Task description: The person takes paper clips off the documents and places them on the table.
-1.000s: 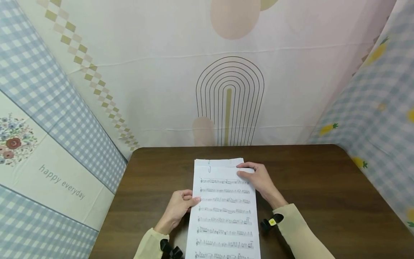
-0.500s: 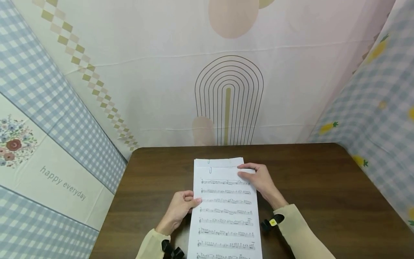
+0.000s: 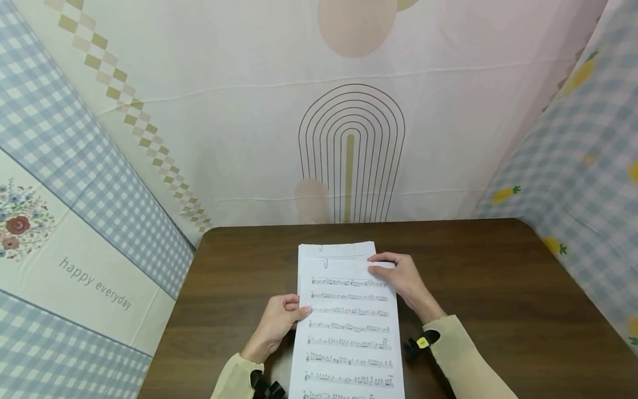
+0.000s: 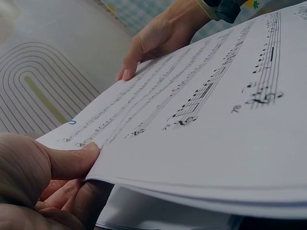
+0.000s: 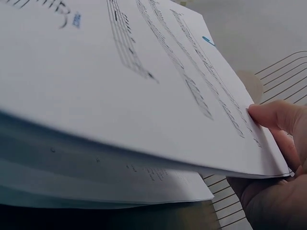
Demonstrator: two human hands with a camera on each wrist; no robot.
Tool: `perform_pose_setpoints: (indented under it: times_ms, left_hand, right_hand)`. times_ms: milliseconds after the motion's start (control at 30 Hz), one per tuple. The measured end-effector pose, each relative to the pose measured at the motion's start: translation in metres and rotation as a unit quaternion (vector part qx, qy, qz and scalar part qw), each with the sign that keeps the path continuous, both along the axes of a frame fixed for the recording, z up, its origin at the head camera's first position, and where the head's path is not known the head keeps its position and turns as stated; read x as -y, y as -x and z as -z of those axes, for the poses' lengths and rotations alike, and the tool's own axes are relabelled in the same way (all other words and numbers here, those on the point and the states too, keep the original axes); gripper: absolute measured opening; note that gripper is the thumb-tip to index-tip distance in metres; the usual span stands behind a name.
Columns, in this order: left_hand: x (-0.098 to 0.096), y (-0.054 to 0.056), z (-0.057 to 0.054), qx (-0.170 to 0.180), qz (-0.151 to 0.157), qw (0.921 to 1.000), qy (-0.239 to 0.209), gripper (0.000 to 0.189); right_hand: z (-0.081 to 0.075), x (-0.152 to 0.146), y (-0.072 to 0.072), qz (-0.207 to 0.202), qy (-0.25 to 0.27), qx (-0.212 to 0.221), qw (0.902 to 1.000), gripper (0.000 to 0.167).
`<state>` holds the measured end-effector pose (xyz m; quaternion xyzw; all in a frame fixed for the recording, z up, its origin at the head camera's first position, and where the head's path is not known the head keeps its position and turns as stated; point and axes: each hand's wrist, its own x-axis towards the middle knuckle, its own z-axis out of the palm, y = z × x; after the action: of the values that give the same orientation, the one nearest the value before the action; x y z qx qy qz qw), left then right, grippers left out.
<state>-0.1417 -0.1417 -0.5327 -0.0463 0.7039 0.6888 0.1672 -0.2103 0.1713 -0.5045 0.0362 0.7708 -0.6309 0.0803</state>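
Note:
Both hands hold a clipped set of sheet music [image 3: 349, 332], printed with rows of staves. My left hand [image 3: 275, 322] pinches its left edge, thumb on top and fingers curled beneath. Near the upper right corner, my right hand [image 3: 404, 278] pinches the sheets between thumb and fingers. A blue paper clip [image 5: 208, 40] grips the top edge. Beneath lies a second stack of paper [image 3: 339, 251], its top margin and another clip [image 3: 321, 248] showing past the upper set. The left wrist view shows a gap between the held sheets and the lower stack [image 4: 163, 206].
A dark brown wooden table [image 3: 239, 266] lies under the papers. Behind it hangs a pale cloth [image 3: 249, 138] with a printed arch. Blue checked cloths border the left and right sides. A black wrist camera [image 3: 418, 344] is strapped to each wrist.
The upper sheets have slid slightly right and towards me over the lower stack, both hands moving along with them. The grips look the same. The head view has shifted a little.

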Motion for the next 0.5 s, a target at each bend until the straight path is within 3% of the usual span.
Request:
perform_pose_setpoints:
  times_ms: [200,500]
  left_hand:
    - [0.0008,0.0015,0.0014,-0.001,0.001,1.0000,-0.004,0.032]
    - [0.0055,-0.0009,0.0018,0.007,0.001,0.9999,0.009,0.027]
  right_hand:
    - [0.0027,-0.0008,0.0002,0.005,0.002,-0.003,1.0000,0.028]
    - [0.0049,-0.0086,0.0023,0.019,-0.038,-0.032,0.9986,0.027]
